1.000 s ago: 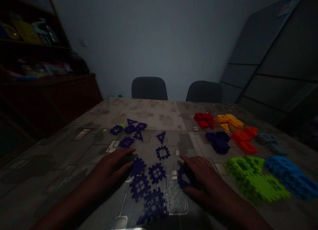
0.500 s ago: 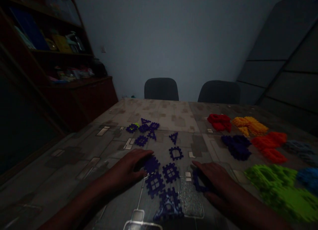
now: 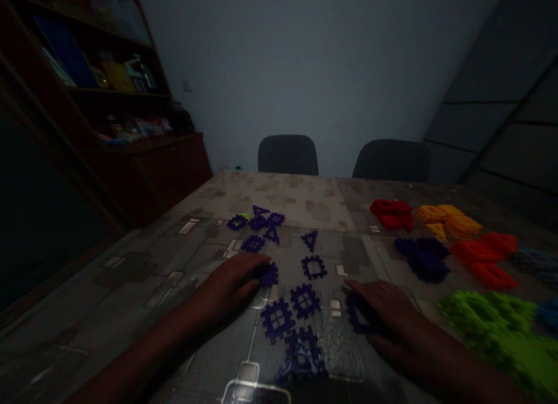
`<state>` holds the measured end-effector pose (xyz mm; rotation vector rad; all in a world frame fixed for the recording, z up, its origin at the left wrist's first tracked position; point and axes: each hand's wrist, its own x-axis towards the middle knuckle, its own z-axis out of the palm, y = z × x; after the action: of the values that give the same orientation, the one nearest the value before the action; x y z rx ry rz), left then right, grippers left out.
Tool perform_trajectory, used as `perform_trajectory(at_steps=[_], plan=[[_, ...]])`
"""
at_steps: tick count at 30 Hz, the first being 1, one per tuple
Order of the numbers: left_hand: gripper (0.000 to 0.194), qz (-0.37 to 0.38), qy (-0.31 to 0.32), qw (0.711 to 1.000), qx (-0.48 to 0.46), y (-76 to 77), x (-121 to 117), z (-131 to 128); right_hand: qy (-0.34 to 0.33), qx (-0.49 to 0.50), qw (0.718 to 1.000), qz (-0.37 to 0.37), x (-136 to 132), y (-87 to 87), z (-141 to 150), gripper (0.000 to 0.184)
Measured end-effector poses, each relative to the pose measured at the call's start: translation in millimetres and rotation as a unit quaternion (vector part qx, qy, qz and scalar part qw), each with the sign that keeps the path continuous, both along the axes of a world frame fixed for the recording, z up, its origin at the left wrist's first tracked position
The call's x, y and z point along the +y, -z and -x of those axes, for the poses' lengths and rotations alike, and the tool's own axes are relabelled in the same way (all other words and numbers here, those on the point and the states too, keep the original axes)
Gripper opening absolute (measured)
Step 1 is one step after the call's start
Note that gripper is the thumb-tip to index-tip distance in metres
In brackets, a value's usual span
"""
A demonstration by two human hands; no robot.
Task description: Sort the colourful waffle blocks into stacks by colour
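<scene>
My left hand has its fingers and thumb closed round the left side of a solid purple square tile with toothed edges. My right hand is curled over an open purple square frame, gripping its right side, which the hand partly hides. Between the hands lie a purple window tile and a second window tile. Nearer to me, a purple triangle lies on a square tile. Farther off are an open purple frame and a small purple triangle.
Several purple pieces, one with lime green by it, lie at centre left. On the right are piles of red, yellow, purple, orange, grey, blue and lime green pieces. Two chairs stand behind the table.
The view has turned left, so things sit farther right in the picture. My left hand has shifted the solid purple tile slightly away from the window tile below it. My right hand stays on its frame.
</scene>
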<state>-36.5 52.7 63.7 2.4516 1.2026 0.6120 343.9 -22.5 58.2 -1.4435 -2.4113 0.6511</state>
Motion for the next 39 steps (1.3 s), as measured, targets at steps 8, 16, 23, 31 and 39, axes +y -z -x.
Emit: perform_trajectory(at_steps=[8, 16, 23, 31, 39], plan=[[0.057, 0.053, 0.124, 0.991, 0.024, -24.3, -30.4, -19.2, -0.007, 0.023, 0.998, -0.052, -2.1, 1.9, -4.3, 0.08], [0.068, 0.068, 0.169, 0.982, 0.048, -31.5, -31.8, -26.5, -0.005, 0.007, 0.995, -0.099, 0.4, -3.7, -5.7, 0.072], [0.07, 0.063, 0.13, 0.985, 0.095, -24.2, -32.4, -23.6, -0.024, 0.014, 0.985, -0.173, 3.1, 3.7, -9.4, 0.071], [0.059, 0.061, 0.077, 0.991, 0.088, -15.8, -34.7, -20.8, -0.026, 0.001, 0.984, -0.175, 4.6, 3.8, -9.7, 0.063], [0.052, 0.053, 0.045, 0.996, 0.047, -38.2, -36.7, -16.2, -0.041, 0.005, 0.975, -0.218, 4.7, 0.6, -4.6, 0.06]])
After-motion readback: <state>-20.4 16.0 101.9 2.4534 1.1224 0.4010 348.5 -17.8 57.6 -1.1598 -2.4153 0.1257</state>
